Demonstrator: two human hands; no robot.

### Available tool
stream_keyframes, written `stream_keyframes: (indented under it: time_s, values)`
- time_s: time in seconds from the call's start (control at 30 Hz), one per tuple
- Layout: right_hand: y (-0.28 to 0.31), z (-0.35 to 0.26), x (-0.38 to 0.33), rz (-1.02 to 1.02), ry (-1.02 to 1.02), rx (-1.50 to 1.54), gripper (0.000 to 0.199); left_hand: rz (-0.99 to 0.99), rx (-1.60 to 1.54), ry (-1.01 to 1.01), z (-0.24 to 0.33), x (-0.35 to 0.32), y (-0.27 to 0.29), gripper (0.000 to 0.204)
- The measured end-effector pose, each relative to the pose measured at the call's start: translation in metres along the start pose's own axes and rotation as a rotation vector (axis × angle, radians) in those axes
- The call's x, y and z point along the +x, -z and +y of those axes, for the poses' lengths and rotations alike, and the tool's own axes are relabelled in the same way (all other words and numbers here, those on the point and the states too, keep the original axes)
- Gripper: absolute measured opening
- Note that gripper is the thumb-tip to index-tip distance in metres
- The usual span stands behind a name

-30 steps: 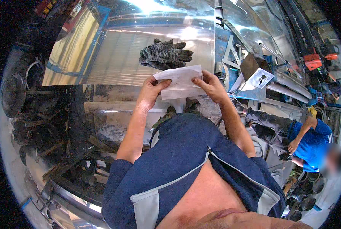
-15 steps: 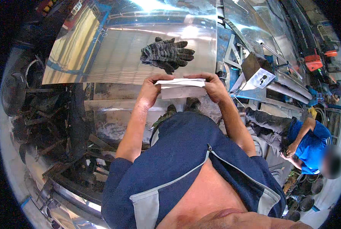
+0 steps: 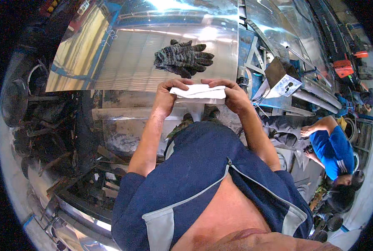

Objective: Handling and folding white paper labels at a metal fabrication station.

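Between my two hands a folded white sheet point(image 3: 201, 90) is held out level in front of my body; whether it is paper or cloth, I cannot tell. My left hand point(image 3: 166, 97) pinches its left end, thumb on top. At the opposite end my right hand point(image 3: 235, 97) grips in the same way. A greyer layer hangs under the white folds. Just beyond my hands, a pair of grey and black knitted gloves point(image 3: 184, 57) lies on a shiny metal sheet point(image 3: 132, 54), fingers pointing right.
To the right stand a metal box point(image 3: 283, 77) with a cut-out, some metal tubes point(image 3: 316, 100) and a blue workbench point(image 3: 247, 39). A person in a blue shirt point(image 3: 332, 148) sits or crouches at the right. Dark scrap metal point(image 3: 48, 113) lies at the left.
The folded sheet has tilted, so more of its white top shows and less of the grey layer. My fingers have shifted slightly over it. The person at right has bent lower.
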State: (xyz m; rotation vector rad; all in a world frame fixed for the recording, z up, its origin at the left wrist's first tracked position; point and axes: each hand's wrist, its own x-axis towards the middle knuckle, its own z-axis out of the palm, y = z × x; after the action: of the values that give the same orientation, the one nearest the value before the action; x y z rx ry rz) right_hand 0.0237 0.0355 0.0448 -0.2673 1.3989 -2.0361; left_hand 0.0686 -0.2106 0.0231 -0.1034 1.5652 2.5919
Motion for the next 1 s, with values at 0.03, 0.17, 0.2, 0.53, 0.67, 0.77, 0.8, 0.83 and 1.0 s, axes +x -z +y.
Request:
stream_keyframes:
  time_s: [0.03, 0.17, 0.2, 0.53, 0.67, 0.77, 0.8, 0.83, 1.0]
  values:
    - [-0.002, -0.002, -0.003, 0.001, -0.009, 0.036, 0.030, 0.004, -0.022, 0.003, -0.001, 0.000, 0.002, 0.019]
    - [-0.001, -0.009, -0.008, 0.030, -0.076, 0.253, 0.052, -0.008, -0.034, -0.042, 0.001, -0.001, 0.008, 0.017]
    - [-0.001, -0.010, -0.007, 0.032, -0.077, 0.254, 0.052, -0.009, -0.035, -0.040, 0.002, -0.001, 0.008, 0.017]
    - [-0.029, -0.005, -0.005, 0.177, -0.231, 0.146, 0.052, -0.023, 0.306, -0.262, 0.009, 0.000, 0.004, 0.024]
    - [-0.022, 0.008, -0.001, 0.245, -0.252, 0.152, 0.054, -0.020, 0.396, -0.324, 0.003, -0.005, 0.003, 0.023]
    - [-0.017, 0.014, 0.000, 0.306, -0.311, 0.219, 0.052, -0.029, 0.480, -0.417, 0.006, -0.011, -0.006, 0.022]
    - [-0.016, 0.018, 0.001, 0.326, -0.268, 0.194, 0.050, -0.031, 0.480, -0.416, 0.006, -0.012, -0.005, 0.022]
    - [-0.017, 0.019, 0.003, 0.342, -0.228, 0.169, 0.048, -0.035, 0.510, -0.370, 0.005, -0.013, -0.004, 0.022]
    - [-0.007, 0.012, 0.002, 0.335, -0.188, 0.007, 0.045, -0.127, 0.367, 0.062, 0.026, -0.027, 0.007, 0.037]
